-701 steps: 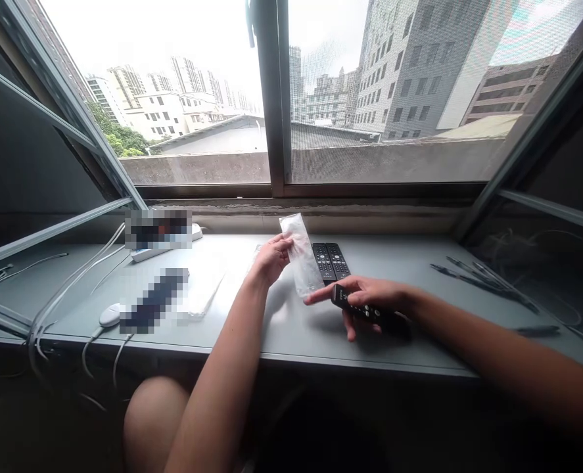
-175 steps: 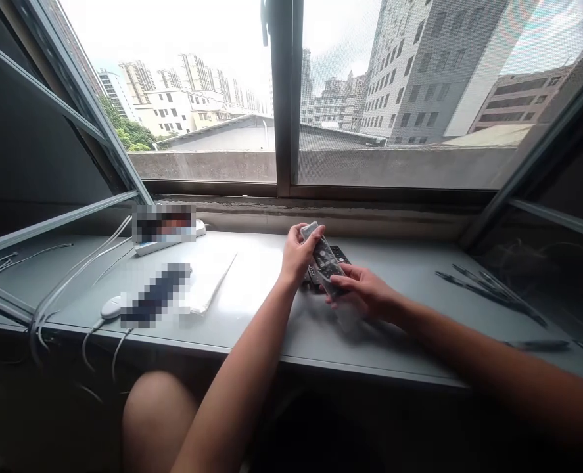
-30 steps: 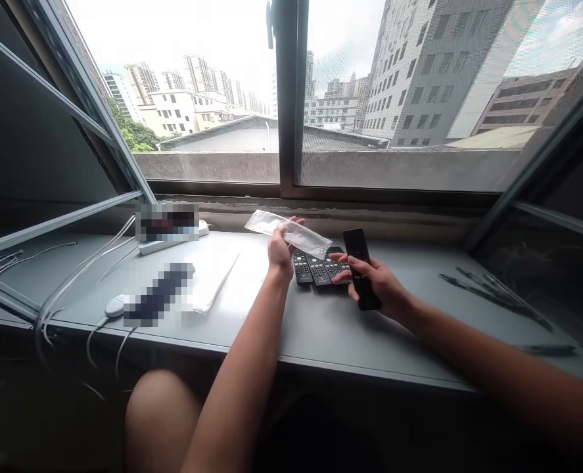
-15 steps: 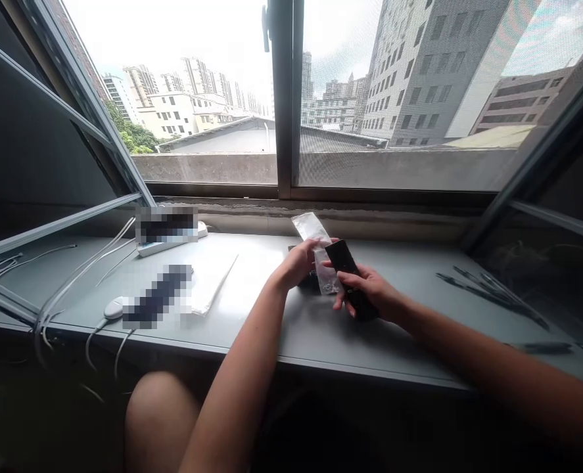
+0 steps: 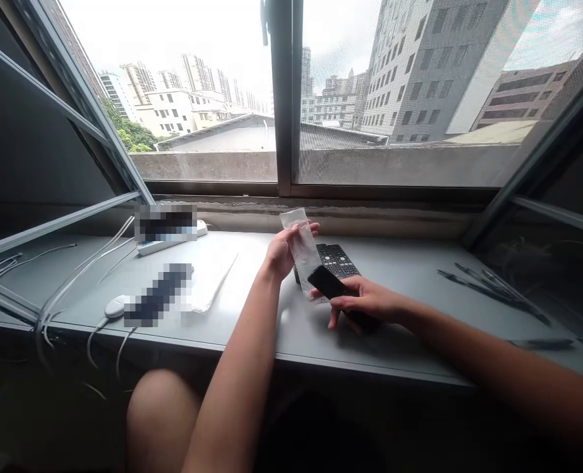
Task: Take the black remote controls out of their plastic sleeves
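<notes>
A clear plastic sleeve [image 5: 301,246] hangs upright from my left hand [image 5: 280,255], whose fingers are closed around its upper part. My right hand [image 5: 373,301] grips a slim black remote control [image 5: 326,282] from the side, thumb on top. The remote's far end overlaps the sleeve's lower end; whether it is inside or only in front, I cannot tell. Behind both hands, black remotes with rows of buttons [image 5: 339,258] lie side by side on the desk [image 5: 409,263], partly hidden by the sleeve and my right hand.
Left of my arms lie flat white sheets or sleeves [image 5: 215,289], a white round puck on a cable [image 5: 116,307] and a white power strip [image 5: 201,228]. Two areas there are pixelated. Dark cables [image 5: 493,292] lie at the right. Metal frames [image 5: 108,141] flank the desk before a window.
My left hand and the sleeve have shifted slightly left. The remote's far end has dropped and turned toward the sleeve's lower end. The remotes behind are now more exposed.
</notes>
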### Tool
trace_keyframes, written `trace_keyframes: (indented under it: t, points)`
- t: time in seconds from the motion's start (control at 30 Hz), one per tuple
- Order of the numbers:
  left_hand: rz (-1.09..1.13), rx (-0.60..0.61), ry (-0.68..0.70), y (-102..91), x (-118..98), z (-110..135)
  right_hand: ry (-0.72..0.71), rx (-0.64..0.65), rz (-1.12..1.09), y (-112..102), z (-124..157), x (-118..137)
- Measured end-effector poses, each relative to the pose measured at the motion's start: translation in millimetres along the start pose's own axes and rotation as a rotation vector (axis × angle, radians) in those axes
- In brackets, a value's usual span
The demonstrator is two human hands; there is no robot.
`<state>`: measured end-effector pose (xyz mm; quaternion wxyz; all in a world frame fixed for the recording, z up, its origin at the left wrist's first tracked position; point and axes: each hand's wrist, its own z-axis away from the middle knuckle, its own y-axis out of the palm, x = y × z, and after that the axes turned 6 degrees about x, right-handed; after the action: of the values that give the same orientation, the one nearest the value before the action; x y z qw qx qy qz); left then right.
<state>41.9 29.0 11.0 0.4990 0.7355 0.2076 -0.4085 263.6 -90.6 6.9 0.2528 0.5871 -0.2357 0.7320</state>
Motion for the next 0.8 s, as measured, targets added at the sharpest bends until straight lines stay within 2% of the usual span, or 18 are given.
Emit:
trace_keyframes:
  t: [0.2,0.4,0.63,0.8]
  points:
    - [0.094,-0.025,0.060,-1.7,-3,0,0.030,0.058,0.023,1,2,1]
    - [0.086,0.056,0.009,6.2,2,1,0.040,0.126,0.035,6,2,6]
    - [-0.017,-0.108,0.084,-8.2,9,-8,0.053,0.197,0.078,4,5,10]
    - [-0.037,-0.193,0.079,-7.2,7,-7,0.046,0.230,0.100,2,4,8]
